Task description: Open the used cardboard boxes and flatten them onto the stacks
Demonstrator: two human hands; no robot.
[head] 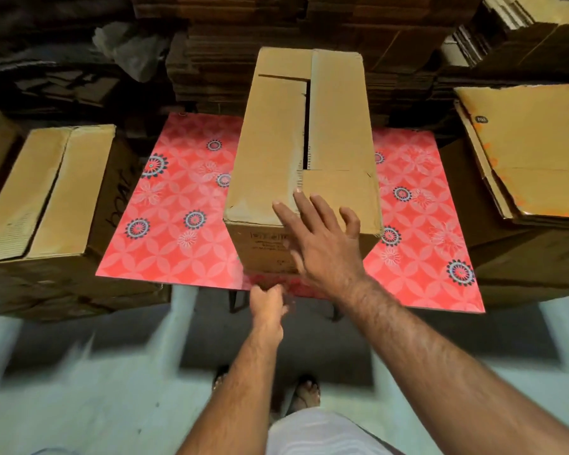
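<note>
Centrally, a tall cardboard box (304, 152) stands on the counter (178, 231), which wears a red cover printed with flowers. Its top flaps are folded shut with a dark slit running between them, so whatever lies inside cannot be seen. The right hand (322, 238) is spread wide at the box's near top edge, fingers straight and resting over the corner where the top meets the front face. Below the box's front face, at the counter's near edge, the left hand (268, 307) is blurred; its fingers look curled, but whether they grip anything I cannot tell. Left of the box, a second closed box (43, 192) sits with its flaps down and handwriting on its side. Right of the box lies a stack of flattened cardboard (523, 152), its top sheet marked with orange stains. Behind the box, more flattened sheets (243, 44) are piled high against the back.
</note>
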